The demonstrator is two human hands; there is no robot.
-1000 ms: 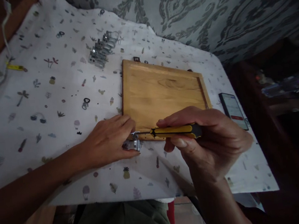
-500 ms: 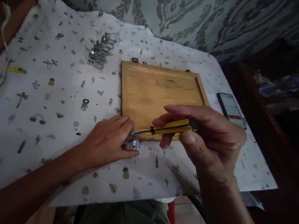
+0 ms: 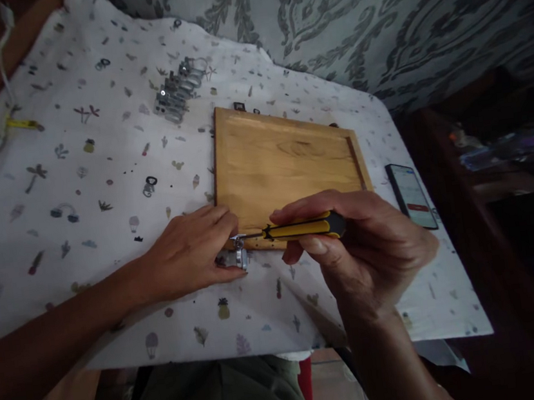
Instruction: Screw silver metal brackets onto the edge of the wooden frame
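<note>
My left hand [image 3: 197, 247] is closed around a small shiny metal hinge [image 3: 241, 259] at the near left corner of a framed wooden panel [image 3: 286, 159]. The fingers hide part of the metal. My right hand [image 3: 370, 246] grips a yellow and black screwdriver [image 3: 304, 227] by its handle, which lies nearly level over the panel's near edge. Its shaft points left, and the tip meets the top of the hinge beside my left fingertips. What exactly the tip sits in is too small to make out.
Several similar metal hinges [image 3: 178, 91] stand in a row at the back of the patterned tablecloth [image 3: 107, 245]. A phone [image 3: 411, 196] lies right of the panel. A white cable with a yellow tag [image 3: 23, 123] runs along the left. The patterned wall [image 3: 324, 31] rises behind the table.
My right fingers and thumb have closed in around the screwdriver handle, and the handle has turned and shifted slightly left. My left hand keeps its hold on the hinge.
</note>
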